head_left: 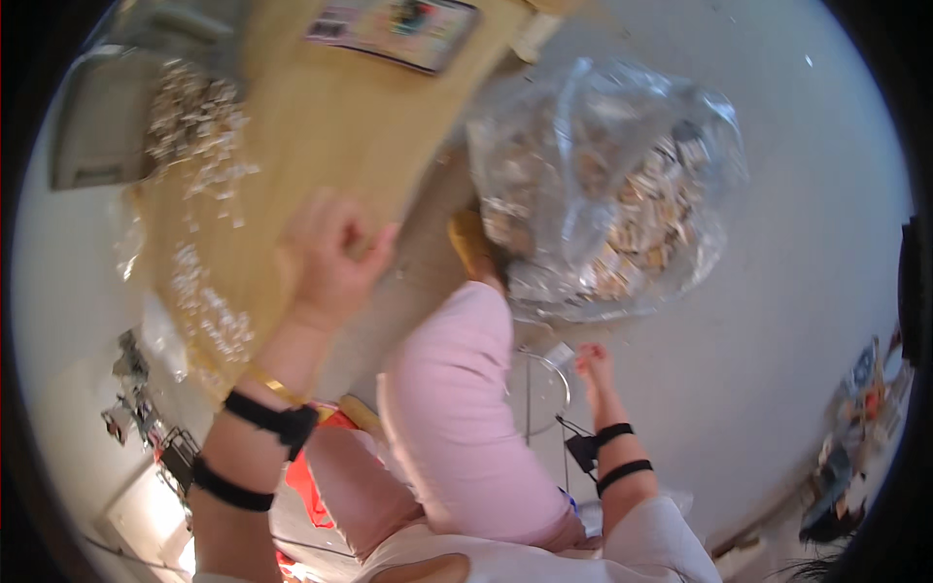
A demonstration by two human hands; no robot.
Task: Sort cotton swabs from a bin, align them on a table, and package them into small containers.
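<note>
My left hand (335,253) is over the right edge of a light wooden table (330,126). Its fingers are curled in and the thumb points right; motion blurs it, and anything inside the fingers is hidden. Small white pieces (209,311) lie scattered along the table's left side, with a bigger heap of pale pieces (199,121) farther back. My right hand (595,364) hangs low on my right, small and blurred, its finger position unclear. A small whitish thing (561,352) is just left of it. Beyond is a large clear plastic bag (564,146) holding many tan and white pieces (651,219).
A grey bin (102,121) lies by the heap. At the table's far end is a flat printed booklet or box (394,31). A round metal ring on thin legs (567,389) stands by my right leg. Clutter (850,447) lines the floor at far right.
</note>
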